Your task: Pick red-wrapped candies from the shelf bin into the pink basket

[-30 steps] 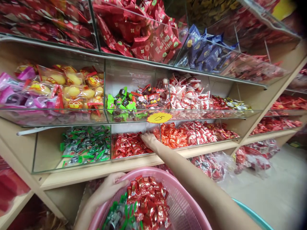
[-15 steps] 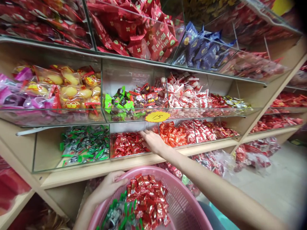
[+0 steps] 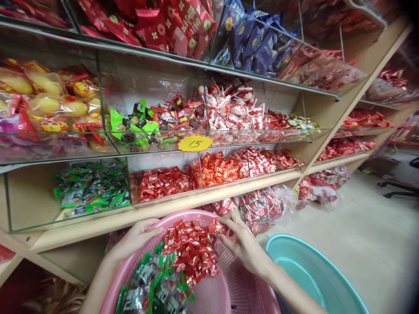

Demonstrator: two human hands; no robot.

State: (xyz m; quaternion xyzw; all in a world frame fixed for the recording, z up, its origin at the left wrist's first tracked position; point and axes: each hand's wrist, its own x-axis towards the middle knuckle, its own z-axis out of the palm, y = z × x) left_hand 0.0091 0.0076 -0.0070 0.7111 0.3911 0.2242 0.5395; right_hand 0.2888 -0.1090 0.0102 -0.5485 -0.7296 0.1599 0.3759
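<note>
My left hand (image 3: pixel 140 235) is closed on the left rim of a pink plastic basket (image 3: pixel 247 279). Inside the basket lie red-wrapped candies (image 3: pixel 191 250) beside green-and-clear wrapped candies (image 3: pixel 150 283). Over the basket's far right side, my right hand (image 3: pixel 240 240) has its fingers closed around a few red-wrapped candies (image 3: pixel 216 226); the palm hides some of them. Straight ahead, the lower shelf bin of red candies (image 3: pixel 166 181) sits between a bin of green-wrapped candies (image 3: pixel 98 187) and one of orange-red candies (image 3: pixel 219 168).
A yellow tag (image 3: pixel 195 143) marked 15 is on the glass of the middle shelf. A wooden ledge (image 3: pixel 98 226) runs just beyond the basket. At right a turquoise tub (image 3: pixel 294 261) stands on the floor, and bagged candies (image 3: pixel 262 203) lie under the shelf.
My right hand has come back from the red candy bin to above the basket with red candies in it. The view has shifted right and the turquoise tub shows more. My left hand keeps the rim.
</note>
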